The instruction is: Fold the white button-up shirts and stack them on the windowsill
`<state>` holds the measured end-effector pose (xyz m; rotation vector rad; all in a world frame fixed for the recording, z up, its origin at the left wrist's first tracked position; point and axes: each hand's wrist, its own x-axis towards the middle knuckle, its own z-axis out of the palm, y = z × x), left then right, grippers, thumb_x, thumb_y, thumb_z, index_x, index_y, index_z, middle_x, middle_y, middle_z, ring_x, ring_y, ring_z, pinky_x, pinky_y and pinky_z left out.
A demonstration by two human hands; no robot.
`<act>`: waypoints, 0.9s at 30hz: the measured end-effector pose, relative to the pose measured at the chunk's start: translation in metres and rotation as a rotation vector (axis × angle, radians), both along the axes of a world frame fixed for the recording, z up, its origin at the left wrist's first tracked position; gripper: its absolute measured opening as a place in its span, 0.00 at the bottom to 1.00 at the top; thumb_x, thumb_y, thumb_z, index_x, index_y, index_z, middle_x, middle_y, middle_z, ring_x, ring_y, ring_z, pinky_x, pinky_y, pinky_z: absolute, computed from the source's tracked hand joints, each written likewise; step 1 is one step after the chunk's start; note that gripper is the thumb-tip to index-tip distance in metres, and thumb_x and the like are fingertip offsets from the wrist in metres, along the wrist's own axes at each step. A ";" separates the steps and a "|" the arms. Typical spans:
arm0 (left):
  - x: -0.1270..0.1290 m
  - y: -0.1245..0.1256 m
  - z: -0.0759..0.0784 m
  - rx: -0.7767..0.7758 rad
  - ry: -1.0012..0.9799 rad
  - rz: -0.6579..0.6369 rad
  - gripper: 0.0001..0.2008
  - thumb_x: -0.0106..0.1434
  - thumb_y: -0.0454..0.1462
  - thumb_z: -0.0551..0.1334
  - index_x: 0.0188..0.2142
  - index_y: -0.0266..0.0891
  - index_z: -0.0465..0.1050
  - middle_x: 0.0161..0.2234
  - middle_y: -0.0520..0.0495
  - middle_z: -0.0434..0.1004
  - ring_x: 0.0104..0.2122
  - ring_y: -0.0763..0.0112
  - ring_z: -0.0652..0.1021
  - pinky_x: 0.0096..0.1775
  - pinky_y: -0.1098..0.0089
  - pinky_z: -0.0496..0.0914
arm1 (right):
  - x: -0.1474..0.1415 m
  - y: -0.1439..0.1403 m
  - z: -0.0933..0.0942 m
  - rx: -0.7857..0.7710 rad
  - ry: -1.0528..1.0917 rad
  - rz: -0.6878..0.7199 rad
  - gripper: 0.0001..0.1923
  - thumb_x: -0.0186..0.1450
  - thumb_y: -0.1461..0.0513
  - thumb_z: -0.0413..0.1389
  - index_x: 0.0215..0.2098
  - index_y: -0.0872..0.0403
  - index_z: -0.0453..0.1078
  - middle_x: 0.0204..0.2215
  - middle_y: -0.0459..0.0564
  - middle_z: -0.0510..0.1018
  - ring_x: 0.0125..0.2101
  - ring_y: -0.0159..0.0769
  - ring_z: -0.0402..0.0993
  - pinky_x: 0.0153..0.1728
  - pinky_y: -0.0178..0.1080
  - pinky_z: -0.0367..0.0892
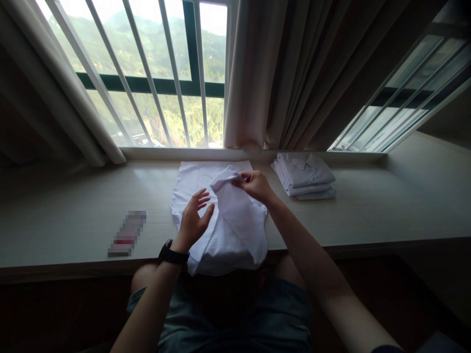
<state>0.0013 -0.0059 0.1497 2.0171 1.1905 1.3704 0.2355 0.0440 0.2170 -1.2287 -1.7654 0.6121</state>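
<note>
1. Sill [368, 215] bare right of white garment [228, 220], past the folded stack [305, 176].
2. Left of garment: only a blurred flat item [127, 234], well apart.
3. Behind garment: curtain [287, 73] and window bars [147, 73] block.

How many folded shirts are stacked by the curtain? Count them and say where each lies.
3, as far as the layers show: the stack sits right of the shirt held by the right hand, one on top, one in the middle, one below. More may be hidden.

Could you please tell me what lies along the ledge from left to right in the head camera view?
Small blurred flat item → left hand, open over the cloth → white garment → right hand pinching a fold → stack of folded white shirts.
</note>
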 end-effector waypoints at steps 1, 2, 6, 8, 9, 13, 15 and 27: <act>-0.007 0.007 -0.011 -0.030 0.036 0.041 0.22 0.68 0.41 0.58 0.60 0.39 0.63 0.53 0.39 0.74 0.49 0.62 0.78 0.50 0.59 0.76 | 0.001 0.016 0.015 -0.033 0.061 0.038 0.15 0.58 0.52 0.66 0.32 0.56 0.75 0.23 0.43 0.73 0.25 0.29 0.67 0.27 0.31 0.63; -0.014 0.012 -0.025 -0.059 0.105 0.079 0.19 0.69 0.41 0.56 0.58 0.38 0.66 0.52 0.39 0.75 0.50 0.61 0.78 0.50 0.58 0.75 | 0.000 0.033 0.029 -0.074 0.117 0.087 0.17 0.57 0.52 0.67 0.32 0.56 0.73 0.23 0.43 0.72 0.23 0.27 0.66 0.24 0.30 0.61; -0.035 0.024 -0.094 -0.123 0.467 0.100 0.16 0.71 0.38 0.52 0.53 0.37 0.72 0.54 0.37 0.74 0.57 0.55 0.73 0.58 0.52 0.69 | -0.012 0.100 0.064 -0.202 0.246 0.204 0.21 0.54 0.55 0.70 0.35 0.55 0.67 0.25 0.42 0.71 0.20 0.23 0.64 0.19 0.27 0.58; -0.039 0.024 -0.121 -0.135 0.599 0.113 0.17 0.70 0.38 0.52 0.54 0.37 0.72 0.58 0.36 0.72 0.62 0.50 0.68 0.59 0.47 0.66 | -0.022 0.135 0.068 -0.230 0.279 0.179 0.20 0.54 0.58 0.70 0.36 0.55 0.65 0.27 0.43 0.73 0.20 0.23 0.66 0.19 0.26 0.59; -0.039 0.023 -0.132 -0.140 0.648 0.132 0.18 0.70 0.37 0.53 0.55 0.37 0.72 0.60 0.36 0.70 0.63 0.48 0.66 0.59 0.45 0.65 | -0.026 0.152 0.066 -0.246 0.281 0.159 0.20 0.55 0.59 0.69 0.36 0.55 0.64 0.28 0.43 0.73 0.20 0.23 0.67 0.20 0.26 0.59; -0.040 0.019 -0.154 -0.111 0.719 0.187 0.21 0.69 0.37 0.53 0.60 0.42 0.70 0.64 0.39 0.65 0.66 0.47 0.62 0.63 0.42 0.57 | -0.043 0.215 0.037 -0.358 0.199 0.101 0.19 0.54 0.63 0.69 0.36 0.55 0.65 0.26 0.43 0.74 0.18 0.24 0.67 0.19 0.27 0.60; -0.042 0.019 -0.158 -0.083 0.709 0.187 0.22 0.69 0.37 0.54 0.61 0.44 0.69 0.65 0.42 0.64 0.66 0.49 0.61 0.64 0.44 0.56 | -0.050 0.242 0.011 -0.422 0.143 0.059 0.19 0.53 0.62 0.69 0.36 0.55 0.66 0.24 0.43 0.73 0.18 0.25 0.66 0.20 0.28 0.61; -0.049 0.026 -0.173 -0.015 0.708 0.203 0.28 0.65 0.36 0.56 0.65 0.51 0.64 0.67 0.49 0.61 0.65 0.50 0.64 0.61 0.45 0.64 | -0.108 0.345 -0.135 -0.447 -0.163 -0.074 0.21 0.57 0.59 0.68 0.46 0.58 0.73 0.32 0.50 0.80 0.27 0.32 0.76 0.35 0.37 0.73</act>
